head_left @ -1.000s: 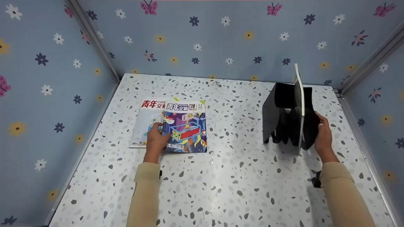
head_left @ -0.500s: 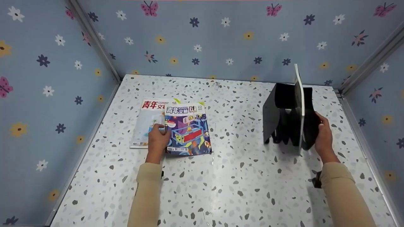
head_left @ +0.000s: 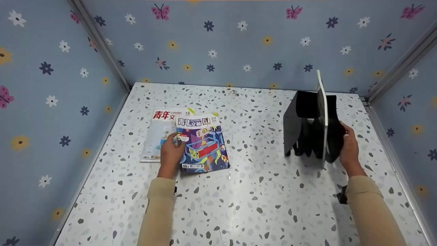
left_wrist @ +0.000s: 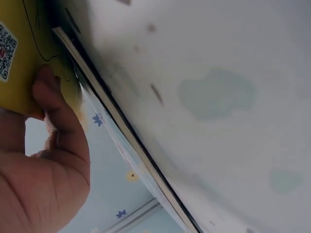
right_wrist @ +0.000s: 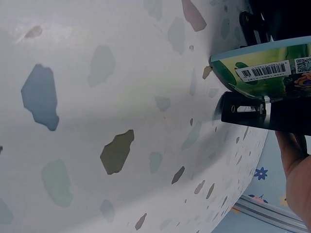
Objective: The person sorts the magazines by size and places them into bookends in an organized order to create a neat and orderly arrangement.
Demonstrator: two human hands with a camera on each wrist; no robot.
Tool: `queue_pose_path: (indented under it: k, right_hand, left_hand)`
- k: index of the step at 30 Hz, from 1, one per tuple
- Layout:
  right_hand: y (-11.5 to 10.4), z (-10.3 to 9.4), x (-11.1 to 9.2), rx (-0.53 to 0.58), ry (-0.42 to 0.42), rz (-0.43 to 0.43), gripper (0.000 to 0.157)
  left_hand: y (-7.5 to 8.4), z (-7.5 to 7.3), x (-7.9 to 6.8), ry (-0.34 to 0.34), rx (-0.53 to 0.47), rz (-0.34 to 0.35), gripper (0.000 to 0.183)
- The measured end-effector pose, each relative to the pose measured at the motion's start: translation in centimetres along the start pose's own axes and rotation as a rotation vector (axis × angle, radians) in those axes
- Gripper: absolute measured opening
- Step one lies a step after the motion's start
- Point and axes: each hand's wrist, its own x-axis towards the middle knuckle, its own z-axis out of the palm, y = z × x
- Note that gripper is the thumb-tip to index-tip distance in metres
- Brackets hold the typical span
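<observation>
My left hand (head_left: 171,153) pinches the left edge of a purple-blue magazine (head_left: 205,147), which is raised at that edge. Its yellow back cover with a QR code (left_wrist: 7,51) shows in the left wrist view. Underneath it at the left lies a second, pale magazine (head_left: 157,135) with red lettering, partly covered. At the right, my right hand (head_left: 350,148) grips the outer right side of a black desktop file rack (head_left: 293,126). A thin book (head_left: 324,116) stands upright in the rack; the right wrist view shows its green cover with a barcode (right_wrist: 265,71).
The white speckled table (head_left: 256,191) carries everything. Blue floral panels (head_left: 225,44) enclose it at the back and both sides, joined by metal corner strips. The rack stands near the right back corner.
The purple-blue magazine has slid slightly right and toward me, with its top tilting left and uncovering more of the pale magazine. My right hand and the rack have stayed put.
</observation>
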Motion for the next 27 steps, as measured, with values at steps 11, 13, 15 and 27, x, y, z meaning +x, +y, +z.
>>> queue_pose_path:
  k: [11,13,15,27]
  right_hand:
    - [3.2,-0.4,1.1,-0.064,0.018,0.016,0.047]
    - [3.7,-0.5,1.3,-0.080,0.020,0.007,0.047]
    - [3.8,-0.5,1.4,-0.085,0.022,-0.007,0.048]
    - [3.2,-0.6,1.3,-0.115,-0.002,0.063,0.049]
  left_hand:
    - [0.2,0.1,-0.1,-0.046,-0.081,-0.053,0.065]
    - [0.4,0.1,-0.2,-0.022,-0.083,-0.047,0.065]
    - [0.7,0.2,-0.3,0.022,-0.079,-0.026,0.062]
    - [1.9,0.7,-2.3,0.191,-0.163,0.209,0.058]
